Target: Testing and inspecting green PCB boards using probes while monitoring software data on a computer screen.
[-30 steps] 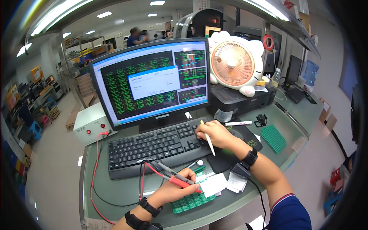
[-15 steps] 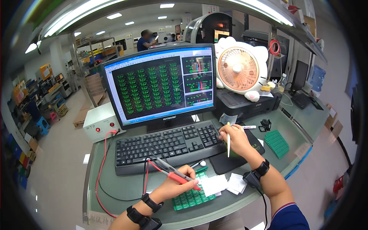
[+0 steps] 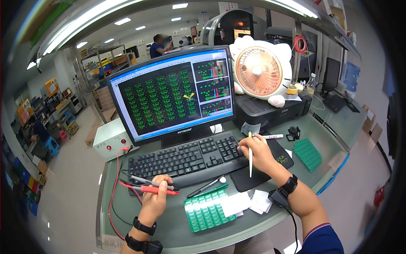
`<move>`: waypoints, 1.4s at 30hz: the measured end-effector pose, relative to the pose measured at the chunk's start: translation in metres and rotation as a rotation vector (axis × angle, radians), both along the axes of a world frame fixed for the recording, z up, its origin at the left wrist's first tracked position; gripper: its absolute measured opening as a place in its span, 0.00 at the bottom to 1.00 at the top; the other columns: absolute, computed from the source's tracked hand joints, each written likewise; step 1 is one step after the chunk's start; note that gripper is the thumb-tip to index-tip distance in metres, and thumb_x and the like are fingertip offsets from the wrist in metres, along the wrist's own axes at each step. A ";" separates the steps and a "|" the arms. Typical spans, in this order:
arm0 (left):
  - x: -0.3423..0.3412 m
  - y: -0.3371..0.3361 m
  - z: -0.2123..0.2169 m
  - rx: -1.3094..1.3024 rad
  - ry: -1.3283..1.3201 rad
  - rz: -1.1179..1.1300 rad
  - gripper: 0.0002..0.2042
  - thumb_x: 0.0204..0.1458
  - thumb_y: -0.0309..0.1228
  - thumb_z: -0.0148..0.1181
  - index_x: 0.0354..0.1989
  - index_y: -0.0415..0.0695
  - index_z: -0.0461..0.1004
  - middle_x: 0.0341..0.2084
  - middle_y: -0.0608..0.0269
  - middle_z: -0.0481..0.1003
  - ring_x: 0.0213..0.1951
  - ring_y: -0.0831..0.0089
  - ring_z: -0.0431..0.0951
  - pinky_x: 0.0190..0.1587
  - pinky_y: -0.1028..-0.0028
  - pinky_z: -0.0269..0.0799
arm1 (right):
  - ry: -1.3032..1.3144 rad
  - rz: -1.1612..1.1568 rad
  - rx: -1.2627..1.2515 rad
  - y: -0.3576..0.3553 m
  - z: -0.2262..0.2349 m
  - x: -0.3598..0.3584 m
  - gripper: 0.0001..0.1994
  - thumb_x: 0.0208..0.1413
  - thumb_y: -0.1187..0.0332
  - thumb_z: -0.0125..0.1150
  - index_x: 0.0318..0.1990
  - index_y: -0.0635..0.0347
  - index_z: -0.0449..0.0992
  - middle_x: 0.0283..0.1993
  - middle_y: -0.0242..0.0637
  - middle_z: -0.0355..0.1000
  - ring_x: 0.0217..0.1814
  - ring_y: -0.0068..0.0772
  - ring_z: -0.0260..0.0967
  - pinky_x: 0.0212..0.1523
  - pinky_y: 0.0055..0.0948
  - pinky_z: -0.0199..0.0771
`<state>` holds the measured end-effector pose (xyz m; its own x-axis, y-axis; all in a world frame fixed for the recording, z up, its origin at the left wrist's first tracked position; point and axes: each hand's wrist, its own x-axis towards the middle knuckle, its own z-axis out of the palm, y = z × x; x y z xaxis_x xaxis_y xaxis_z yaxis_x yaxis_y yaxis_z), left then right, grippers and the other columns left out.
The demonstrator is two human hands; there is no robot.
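My left hand (image 3: 154, 200) is closed around a red test probe (image 3: 154, 190) and a grey-black test probe (image 3: 146, 180), over the keyboard's front left edge. Both probes lie nearly level, tips pointing right. My right hand (image 3: 259, 153) rests at the keypad end of the keyboard (image 3: 192, 158), with a slim white pen-shaped stick (image 3: 251, 160) held upright between its fingers. In front of me lies a green circuit board panel (image 3: 207, 213), its right side covered by white paper (image 3: 235, 204). The monitor (image 3: 160, 101) shows green board layouts and a yellow marker.
Two pens (image 3: 211, 189) lie behind the panel. A mouse pad (image 3: 279, 158) sits under my right wrist. Farther right is another green panel (image 3: 307, 155). A white fan (image 3: 264, 70) stands on a black printer (image 3: 270, 112). Probe cables run to a white box (image 3: 111, 142) at left.
My left hand has moved left and back with the probes, off the circuit board panel. A yellow marker now shows on the monitor. My right hand has stayed by the keypad.
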<state>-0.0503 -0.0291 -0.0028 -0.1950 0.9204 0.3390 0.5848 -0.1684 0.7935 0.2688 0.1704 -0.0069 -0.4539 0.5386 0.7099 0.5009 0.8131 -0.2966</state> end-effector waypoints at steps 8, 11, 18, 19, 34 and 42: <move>0.001 -0.001 0.006 -0.054 0.107 0.022 0.16 0.65 0.37 0.40 0.43 0.39 0.72 0.41 0.52 0.76 0.39 0.59 0.80 0.47 0.62 0.72 | -0.022 0.016 -0.003 0.001 -0.001 -0.003 0.04 0.60 0.71 0.61 0.41 0.55 0.76 0.34 0.29 0.80 0.43 0.38 0.76 0.66 0.50 0.60; 0.000 -0.002 0.005 -0.075 0.058 0.036 0.16 0.65 0.37 0.39 0.44 0.39 0.72 0.44 0.53 0.75 0.42 0.61 0.79 0.50 0.64 0.71 | -0.018 0.032 0.012 0.002 -0.002 -0.003 0.04 0.60 0.71 0.61 0.41 0.55 0.75 0.34 0.28 0.80 0.43 0.38 0.76 0.65 0.50 0.60; -0.002 0.001 -0.001 -0.022 0.106 0.067 0.15 0.65 0.37 0.41 0.43 0.40 0.72 0.42 0.52 0.76 0.45 0.57 0.77 0.49 0.62 0.71 | -0.030 0.040 0.030 0.001 -0.002 -0.002 0.04 0.59 0.72 0.61 0.41 0.55 0.74 0.34 0.28 0.79 0.43 0.37 0.75 0.65 0.50 0.61; -0.002 0.001 -0.002 -0.021 0.104 0.070 0.15 0.65 0.37 0.41 0.43 0.40 0.72 0.43 0.51 0.76 0.46 0.57 0.76 0.50 0.62 0.71 | -0.035 0.042 0.027 0.001 -0.002 -0.002 0.04 0.59 0.72 0.61 0.41 0.55 0.75 0.35 0.29 0.79 0.43 0.38 0.75 0.65 0.49 0.60; 0.042 -0.010 0.002 -0.194 -0.339 -0.775 0.27 0.63 0.51 0.38 0.48 0.36 0.72 0.51 0.47 0.76 0.64 0.49 0.67 0.70 0.51 0.52 | -0.177 0.424 -0.245 -0.050 0.011 -0.001 0.08 0.57 0.66 0.64 0.42 0.55 0.76 0.38 0.38 0.77 0.42 0.45 0.76 0.43 0.41 0.74; 0.044 -0.007 -0.003 -0.267 -0.208 -0.939 0.22 0.64 0.41 0.38 0.53 0.38 0.72 0.55 0.49 0.74 0.66 0.52 0.66 0.69 0.54 0.54 | -0.562 0.636 -0.218 -0.105 0.029 0.007 0.23 0.52 0.60 0.70 0.53 0.51 0.71 0.43 0.35 0.74 0.45 0.38 0.74 0.49 0.38 0.68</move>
<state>-0.0060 -0.0364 -0.0057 0.6185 0.7731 0.1402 0.1511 -0.2921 0.9444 0.2759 0.0657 0.0219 -0.9660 0.1620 0.2017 0.0905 0.9420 -0.3232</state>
